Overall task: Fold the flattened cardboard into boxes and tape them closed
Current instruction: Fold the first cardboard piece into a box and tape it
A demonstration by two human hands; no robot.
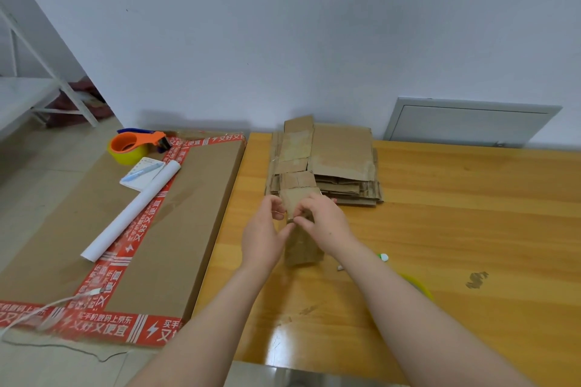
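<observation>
The left forearm (213,324) and the right forearm (424,324) reach in from the near edge of the tabletop (471,214). The left hand (267,229) and the right hand (323,220) meet over a small cardboard box (303,248). Both have curled fingers pinching the box's raised top flap, the left at its left side, the right at its middle. The box stands on the tabletop not far from the left edge, just in front of a stack of flattened cardboard (339,157) that lies at the far edge against the wall. A yellow tape roll (421,287) shows partly behind the right forearm. Beside the table's left edge lies a large flat carton (176,229) with red printed tape. At its far corner sits an orange tape dispenser (135,143), and nearer lie a notepad (141,173) and a white paper roll (132,210)
</observation>
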